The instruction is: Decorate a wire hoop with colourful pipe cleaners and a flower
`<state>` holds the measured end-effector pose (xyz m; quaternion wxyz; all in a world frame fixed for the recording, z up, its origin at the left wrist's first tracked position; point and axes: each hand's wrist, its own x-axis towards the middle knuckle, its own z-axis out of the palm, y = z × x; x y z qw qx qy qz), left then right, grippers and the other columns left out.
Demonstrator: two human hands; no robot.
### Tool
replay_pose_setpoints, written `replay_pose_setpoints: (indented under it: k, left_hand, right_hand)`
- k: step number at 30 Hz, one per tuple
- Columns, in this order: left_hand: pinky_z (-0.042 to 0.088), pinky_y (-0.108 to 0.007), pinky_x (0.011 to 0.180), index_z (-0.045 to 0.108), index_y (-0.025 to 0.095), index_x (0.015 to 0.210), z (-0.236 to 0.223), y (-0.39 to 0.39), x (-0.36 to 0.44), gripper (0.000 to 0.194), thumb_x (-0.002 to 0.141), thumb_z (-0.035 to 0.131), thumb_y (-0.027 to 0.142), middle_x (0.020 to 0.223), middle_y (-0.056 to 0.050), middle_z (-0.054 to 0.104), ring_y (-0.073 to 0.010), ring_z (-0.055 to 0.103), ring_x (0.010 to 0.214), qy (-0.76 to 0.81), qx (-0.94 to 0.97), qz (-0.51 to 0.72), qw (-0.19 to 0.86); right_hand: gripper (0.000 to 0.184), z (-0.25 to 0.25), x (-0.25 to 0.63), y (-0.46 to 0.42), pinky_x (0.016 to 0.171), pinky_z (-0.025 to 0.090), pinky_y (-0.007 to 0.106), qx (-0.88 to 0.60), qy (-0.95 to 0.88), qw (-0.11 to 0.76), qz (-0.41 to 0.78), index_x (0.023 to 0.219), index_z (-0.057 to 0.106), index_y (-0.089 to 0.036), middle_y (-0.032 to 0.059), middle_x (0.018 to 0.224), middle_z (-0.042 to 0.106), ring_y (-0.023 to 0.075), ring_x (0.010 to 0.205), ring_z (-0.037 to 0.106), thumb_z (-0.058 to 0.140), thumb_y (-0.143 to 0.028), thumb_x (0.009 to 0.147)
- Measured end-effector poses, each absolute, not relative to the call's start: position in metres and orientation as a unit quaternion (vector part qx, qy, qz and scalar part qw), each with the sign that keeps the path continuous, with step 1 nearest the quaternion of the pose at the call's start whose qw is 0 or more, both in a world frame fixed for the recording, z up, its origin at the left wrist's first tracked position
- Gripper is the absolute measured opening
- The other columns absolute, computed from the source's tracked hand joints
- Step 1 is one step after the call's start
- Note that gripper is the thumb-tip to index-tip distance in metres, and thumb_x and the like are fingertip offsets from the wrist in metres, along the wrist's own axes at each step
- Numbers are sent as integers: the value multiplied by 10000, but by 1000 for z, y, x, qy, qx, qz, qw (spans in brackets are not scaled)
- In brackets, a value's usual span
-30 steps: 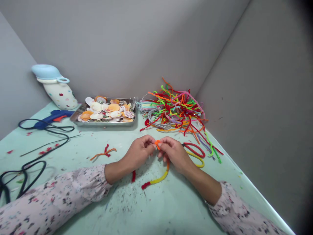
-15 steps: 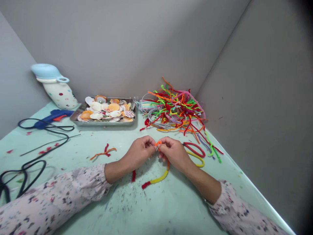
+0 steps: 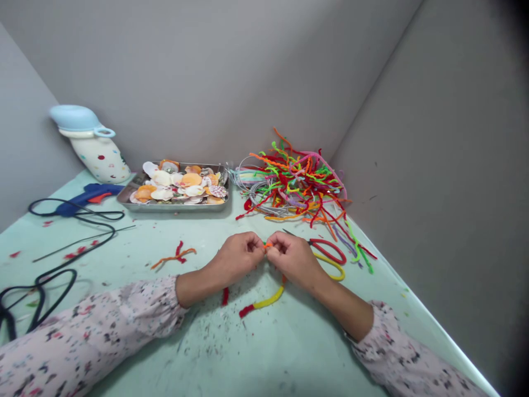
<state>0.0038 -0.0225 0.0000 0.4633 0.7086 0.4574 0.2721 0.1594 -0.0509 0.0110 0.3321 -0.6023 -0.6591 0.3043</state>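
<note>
Fingertips of my left hand [image 3: 242,256] and my right hand [image 3: 289,256] are pinched together around an orange pipe cleaner [image 3: 268,246], of which only a short bit shows between them. A speck of green is visible by the left fingertips. Below my right hand curves a yellow pipe cleaner [image 3: 268,300] with a red tip and an orange upper end that runs up under the hand. Part of a red pipe cleaner [image 3: 225,296] pokes out beneath my left wrist. Scissors [image 3: 330,256] with red and yellow handles lie just beyond my right hand.
Behind are a metal tray [image 3: 173,208] of seashells and a tangled heap of colourful pipe cleaners [image 3: 297,182]. At left stand a bottle [image 3: 99,157] and a blue glue gun [image 3: 82,199] with a looping black cord [image 3: 61,270]. A crossed orange-and-red piece [image 3: 176,257] lies nearby.
My fingers have shifted slightly around the orange pipe cleaner, and less of it shows now. The scissors' blade tip has come into sight behind my right hand.
</note>
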Motion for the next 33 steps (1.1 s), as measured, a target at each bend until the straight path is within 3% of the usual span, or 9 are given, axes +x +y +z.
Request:
replay_pose_setpoints:
  k: [4, 17, 23, 33]
  left_hand:
    - [344, -206, 490, 597, 164, 735, -1, -22, 4, 123, 708, 500, 236, 586, 24, 559, -116, 504, 527, 459, 711, 266, 461]
    - [310, -202, 466, 551, 161, 686, 8, -22, 5, 121, 716, 501, 266, 515, 46, 485, -96, 430, 486, 448, 678, 266, 518]
    - [283, -192, 458, 556, 150, 702, 12, -21, 2, 101, 723, 499, 231, 486, 59, 459, -74, 390, 463, 413, 643, 270, 586]
    - [304, -194, 468, 527, 162, 710, 9, -20, 2, 75, 713, 517, 237, 488, 63, 460, -80, 406, 459, 411, 619, 305, 596]
  right_hand:
    - [59, 10, 159, -52, 489, 342, 206, -604, -657, 338, 298, 678, 560, -195, -50, 548, 508, 98, 516, 448, 504, -212, 686]
    - [62, 13, 157, -51, 384, 345, 174, -561, -572, 368, 472, 688, 535, -190, -69, 493, 496, 75, 394, 461, 473, -187, 690]
    - [105, 9, 164, -50, 375, 303, 162, -518, -552, 375, 535, 753, 562, -177, -55, 506, 530, 61, 389, 449, 489, -252, 765]
    - [183, 6, 167, -49, 420, 364, 174, -480, -523, 439, 551, 930, 534, -187, -50, 588, 564, 77, 452, 488, 548, -248, 759]
